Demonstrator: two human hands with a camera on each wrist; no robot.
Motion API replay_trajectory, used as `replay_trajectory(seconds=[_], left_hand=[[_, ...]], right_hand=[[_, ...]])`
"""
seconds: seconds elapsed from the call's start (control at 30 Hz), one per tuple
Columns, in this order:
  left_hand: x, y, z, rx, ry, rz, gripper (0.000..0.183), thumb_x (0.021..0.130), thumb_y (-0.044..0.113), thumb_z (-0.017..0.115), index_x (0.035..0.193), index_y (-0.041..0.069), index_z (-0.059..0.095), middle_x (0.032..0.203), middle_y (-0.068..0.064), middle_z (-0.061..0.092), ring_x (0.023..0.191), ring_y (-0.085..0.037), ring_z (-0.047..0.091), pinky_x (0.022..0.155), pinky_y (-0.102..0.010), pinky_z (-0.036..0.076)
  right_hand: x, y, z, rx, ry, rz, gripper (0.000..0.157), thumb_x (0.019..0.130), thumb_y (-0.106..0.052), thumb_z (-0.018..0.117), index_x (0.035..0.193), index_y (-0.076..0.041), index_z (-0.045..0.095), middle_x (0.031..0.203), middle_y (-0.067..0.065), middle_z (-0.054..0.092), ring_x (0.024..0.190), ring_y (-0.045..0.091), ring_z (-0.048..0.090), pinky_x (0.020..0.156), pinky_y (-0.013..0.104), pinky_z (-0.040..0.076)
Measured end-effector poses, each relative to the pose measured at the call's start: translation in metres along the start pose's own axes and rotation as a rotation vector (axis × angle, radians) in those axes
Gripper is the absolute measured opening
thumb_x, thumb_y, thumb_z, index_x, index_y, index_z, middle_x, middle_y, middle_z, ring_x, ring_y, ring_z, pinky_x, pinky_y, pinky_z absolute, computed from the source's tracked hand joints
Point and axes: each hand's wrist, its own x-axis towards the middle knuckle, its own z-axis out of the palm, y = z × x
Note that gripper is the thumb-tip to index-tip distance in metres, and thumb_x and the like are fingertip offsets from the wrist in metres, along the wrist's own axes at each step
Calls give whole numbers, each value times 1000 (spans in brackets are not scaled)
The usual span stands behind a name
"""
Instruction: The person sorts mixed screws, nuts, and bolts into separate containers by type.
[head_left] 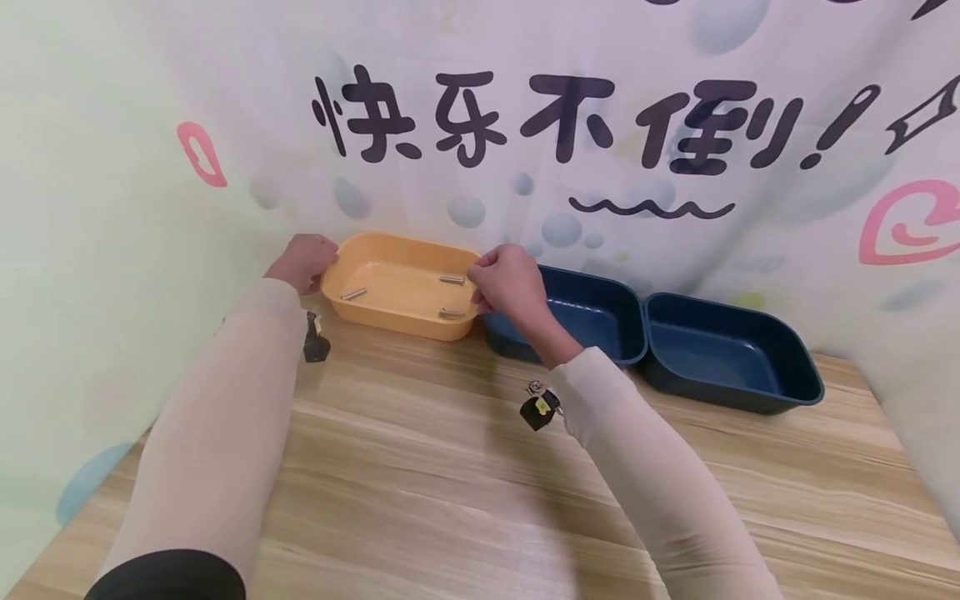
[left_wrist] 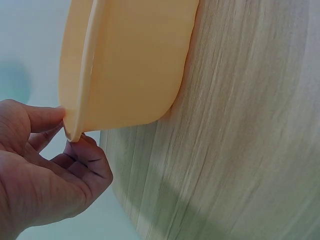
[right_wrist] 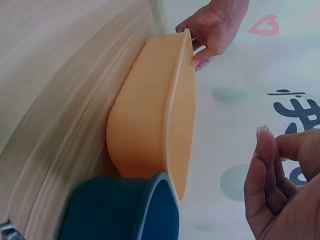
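A shallow orange bin (head_left: 390, 325) stands at the back left of the table, with three metal screws (head_left: 452, 280) lying apart on its floor. My left hand (head_left: 303, 260) pinches its left end; in the left wrist view thumb and fingers grip the rim (left_wrist: 86, 65) from both sides. At the bin's other end is my right hand (head_left: 513, 283), which overlaps the rim in the head view. The right wrist view shows that right hand (right_wrist: 282, 187) apart from the bin, fingers loosely bent and nothing visible between them.
Two dark blue bins (head_left: 570, 321) (head_left: 735, 367) stand in a row right of the orange one, the nearer one close against its end. Behind them hangs a printed cloth (head_left: 480, 183). All the bins rest on a wood-grain table (head_left: 420, 467).
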Motion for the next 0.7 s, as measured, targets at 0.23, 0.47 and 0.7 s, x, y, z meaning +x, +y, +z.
replay_trajectory(seconds=[0.23, 0.47, 0.7], left_hand=[[0, 1, -1, -2, 2, -9, 40, 96, 10, 40, 133, -2, 49, 116, -15, 50, 61, -7, 47, 51, -21, 43], [1, 3, -1, 33, -2, -12, 41, 97, 12, 39, 134, -2, 48, 116, -16, 50, 59, -7, 47, 51, -21, 44], [-1, 4, -1, 27, 13, 1, 39, 97, 11, 39, 132, -3, 50, 112, -15, 52, 57, -7, 48, 50, -20, 43]], right_hand=[[-2, 6, -4, -11, -4, 19, 12, 93, -21, 61, 93, -9, 66, 74, 9, 67, 61, 22, 67, 60, 25, 56], [-3, 10, -7, -22, -13, 16, 14, 94, -20, 59, 87, -10, 66, 71, 10, 68, 68, 28, 70, 61, 26, 56], [-3, 11, -8, -24, -12, 17, 15, 94, -20, 58, 88, -10, 67, 70, 10, 68, 67, 28, 70, 59, 26, 56]])
